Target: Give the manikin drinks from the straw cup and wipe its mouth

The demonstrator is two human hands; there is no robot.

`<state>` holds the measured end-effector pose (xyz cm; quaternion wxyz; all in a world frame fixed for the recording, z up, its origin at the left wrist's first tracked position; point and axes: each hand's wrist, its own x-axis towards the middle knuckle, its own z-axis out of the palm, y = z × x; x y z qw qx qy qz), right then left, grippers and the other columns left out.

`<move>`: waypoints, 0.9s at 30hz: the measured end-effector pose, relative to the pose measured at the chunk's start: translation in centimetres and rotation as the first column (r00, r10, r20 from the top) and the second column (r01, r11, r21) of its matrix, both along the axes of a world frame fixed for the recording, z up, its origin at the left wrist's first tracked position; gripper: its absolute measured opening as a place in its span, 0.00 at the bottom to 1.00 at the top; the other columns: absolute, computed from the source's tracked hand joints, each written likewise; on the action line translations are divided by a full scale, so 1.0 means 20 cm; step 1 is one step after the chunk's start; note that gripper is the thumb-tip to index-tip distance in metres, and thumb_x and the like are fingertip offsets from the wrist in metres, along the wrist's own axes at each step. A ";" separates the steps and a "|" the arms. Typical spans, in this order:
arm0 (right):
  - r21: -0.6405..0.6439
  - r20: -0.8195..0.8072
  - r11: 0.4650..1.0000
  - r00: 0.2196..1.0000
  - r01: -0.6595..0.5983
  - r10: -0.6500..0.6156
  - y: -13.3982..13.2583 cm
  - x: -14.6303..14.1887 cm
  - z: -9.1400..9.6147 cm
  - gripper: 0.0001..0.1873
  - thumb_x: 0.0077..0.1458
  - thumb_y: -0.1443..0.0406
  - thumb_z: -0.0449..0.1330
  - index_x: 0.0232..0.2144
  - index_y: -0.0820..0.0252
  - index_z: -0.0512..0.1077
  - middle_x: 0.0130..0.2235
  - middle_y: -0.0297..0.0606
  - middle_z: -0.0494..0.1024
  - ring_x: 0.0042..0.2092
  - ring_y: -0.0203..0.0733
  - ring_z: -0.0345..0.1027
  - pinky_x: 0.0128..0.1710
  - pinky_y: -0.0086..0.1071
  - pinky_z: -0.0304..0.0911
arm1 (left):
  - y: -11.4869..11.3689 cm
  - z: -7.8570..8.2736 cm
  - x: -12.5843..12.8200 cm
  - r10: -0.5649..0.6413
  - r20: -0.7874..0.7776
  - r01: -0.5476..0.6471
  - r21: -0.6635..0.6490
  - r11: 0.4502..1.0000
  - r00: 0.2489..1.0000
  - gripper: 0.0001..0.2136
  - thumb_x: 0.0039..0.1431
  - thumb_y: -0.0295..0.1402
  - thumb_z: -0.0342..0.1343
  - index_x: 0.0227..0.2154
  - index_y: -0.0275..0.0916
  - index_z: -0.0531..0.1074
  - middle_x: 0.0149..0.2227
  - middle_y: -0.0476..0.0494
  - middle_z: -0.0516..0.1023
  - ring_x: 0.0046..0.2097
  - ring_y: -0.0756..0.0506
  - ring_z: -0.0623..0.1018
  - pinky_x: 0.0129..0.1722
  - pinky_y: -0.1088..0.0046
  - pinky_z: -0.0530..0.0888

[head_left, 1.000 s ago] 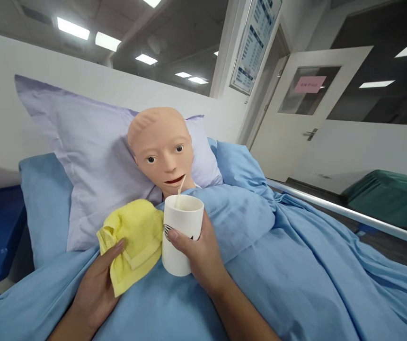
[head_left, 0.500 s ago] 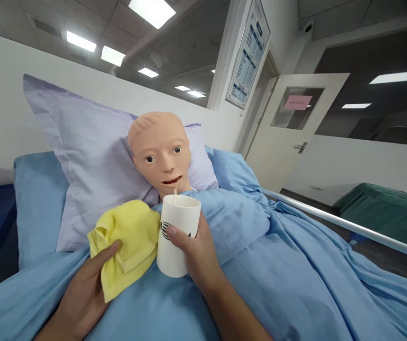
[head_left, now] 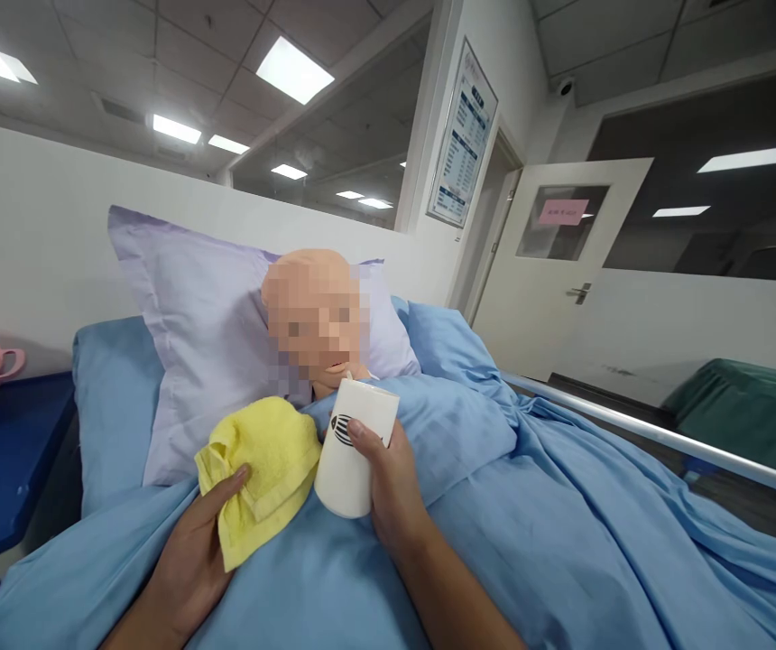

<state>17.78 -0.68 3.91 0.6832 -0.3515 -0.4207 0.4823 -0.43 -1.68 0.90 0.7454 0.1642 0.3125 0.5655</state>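
My left hand (head_left: 195, 551) pinches a folded yellow towel (head_left: 263, 460), thumb on top and fingers hidden beneath. Around a white cup (head_left: 354, 460) with a dark printed mark my right hand (head_left: 394, 492) is closed, its thumb across the front. The cup leans with its rim to the right, just below the chin of a mannequin head (head_left: 316, 302). A bit of a pale straw (head_left: 348, 374) shows above the rim; its lower part is hidden. Towel and cup are close side by side. The head lies on a lilac pillow (head_left: 205, 316), with a blue quilt (head_left: 496, 533) below it.
At the left, a pink basin (head_left: 5, 372) with yellow things in it stands on a dark blue tabletop (head_left: 9, 469). A metal bed rail (head_left: 632, 424) runs along the right side. Beyond it are a green cover (head_left: 746, 411) and an open door (head_left: 564, 244).
The cup tilts more to the right, and less of its inside and the straw shows. The view has shifted, bringing more of the pink basin in. Both hands keep their holds.
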 end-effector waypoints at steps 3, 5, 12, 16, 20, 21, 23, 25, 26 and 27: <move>0.001 0.003 1.000 1.000 -0.014 0.014 0.00 0.00 0.00 0.33 0.43 0.52 0.71 0.49 0.57 0.69 0.41 0.39 0.79 0.37 0.44 0.73 0.35 0.35 0.70 | 0.00 -0.01 0.00 0.002 -0.033 -0.002 0.015 1.000 0.999 0.26 0.59 0.24 0.56 0.61 0.32 0.63 0.51 0.31 0.78 0.51 0.34 0.77 0.56 0.52 0.73; -0.015 -0.006 1.000 1.000 -0.014 0.014 0.00 0.00 0.00 0.34 0.42 0.51 0.71 0.49 0.57 0.69 0.41 0.40 0.79 0.38 0.45 0.74 0.35 0.35 0.70 | 0.00 -0.01 -0.01 0.002 -0.040 -0.001 0.017 1.000 0.999 0.27 0.59 0.24 0.57 0.62 0.33 0.62 0.51 0.31 0.78 0.51 0.34 0.77 0.56 0.52 0.73; -0.021 0.010 1.000 1.000 -0.002 0.002 -0.02 -0.01 0.02 0.34 0.42 0.50 0.71 0.48 0.58 0.69 0.40 0.40 0.79 0.35 0.45 0.74 0.33 0.35 0.70 | -0.01 -0.02 -0.01 0.011 -0.067 -0.012 -0.009 1.000 0.998 0.28 0.57 0.24 0.59 0.61 0.33 0.63 0.50 0.31 0.79 0.52 0.32 0.77 0.54 0.51 0.74; -0.017 0.022 1.000 1.000 0.001 -0.001 -0.02 -0.01 0.01 0.33 0.42 0.49 0.71 0.47 0.58 0.69 0.38 0.40 0.79 0.35 0.46 0.74 0.32 0.36 0.71 | -0.02 0.00 -0.01 0.026 -0.107 -0.030 -0.031 0.999 0.994 0.28 0.56 0.25 0.60 0.61 0.35 0.64 0.51 0.32 0.79 0.52 0.32 0.77 0.53 0.51 0.75; -0.012 0.014 1.000 1.000 0.008 -0.008 -0.01 -0.01 0.01 0.32 0.42 0.50 0.71 0.47 0.58 0.70 0.39 0.40 0.78 0.35 0.44 0.73 0.32 0.35 0.70 | -0.03 0.01 -0.01 0.029 -0.128 -0.033 -0.030 0.999 0.991 0.28 0.56 0.26 0.60 0.60 0.36 0.65 0.51 0.32 0.79 0.52 0.32 0.77 0.53 0.52 0.76; -0.008 0.012 1.000 1.000 0.006 -0.006 -0.01 -0.01 0.01 0.32 0.42 0.50 0.71 0.47 0.58 0.70 0.40 0.40 0.78 0.35 0.44 0.73 0.32 0.35 0.70 | -0.03 0.00 -0.01 0.031 -0.129 -0.035 -0.030 0.999 0.991 0.28 0.56 0.25 0.60 0.60 0.36 0.65 0.51 0.32 0.79 0.52 0.32 0.77 0.53 0.52 0.76; 0.001 0.017 1.000 1.000 -0.003 0.003 0.00 -0.01 0.00 0.33 0.42 0.51 0.71 0.48 0.58 0.70 0.40 0.41 0.78 0.35 0.44 0.73 0.33 0.35 0.70 | -0.03 0.00 -0.01 0.031 -0.126 -0.035 -0.027 0.999 0.992 0.28 0.56 0.25 0.61 0.60 0.36 0.65 0.51 0.33 0.79 0.52 0.32 0.77 0.53 0.52 0.76; 0.005 0.027 1.000 1.000 -0.003 0.002 0.00 0.00 0.00 0.34 0.42 0.51 0.71 0.49 0.58 0.70 0.41 0.41 0.79 0.35 0.44 0.73 0.33 0.36 0.70 | -0.03 0.00 -0.01 0.028 -0.116 -0.031 -0.024 0.999 0.993 0.28 0.55 0.25 0.61 0.60 0.36 0.65 0.51 0.33 0.79 0.52 0.32 0.77 0.54 0.53 0.76; 0.005 0.033 1.000 0.999 0.000 0.000 0.00 0.00 0.00 0.34 0.42 0.51 0.71 0.49 0.58 0.70 0.41 0.41 0.79 0.35 0.44 0.73 0.33 0.36 0.70 | -0.03 -0.01 -0.01 0.024 -0.110 -0.027 -0.024 0.999 0.994 0.29 0.55 0.26 0.61 0.60 0.35 0.65 0.51 0.33 0.79 0.52 0.32 0.77 0.54 0.53 0.75; 0.005 0.037 1.000 0.999 0.003 -0.003 0.01 0.00 0.00 0.34 0.42 0.51 0.71 0.49 0.58 0.70 0.40 0.42 0.79 0.35 0.44 0.73 0.33 0.36 0.70 | -0.03 -0.01 -0.01 0.020 -0.104 -0.023 -0.024 0.999 0.994 0.29 0.55 0.26 0.62 0.60 0.35 0.65 0.51 0.32 0.79 0.52 0.32 0.77 0.54 0.53 0.75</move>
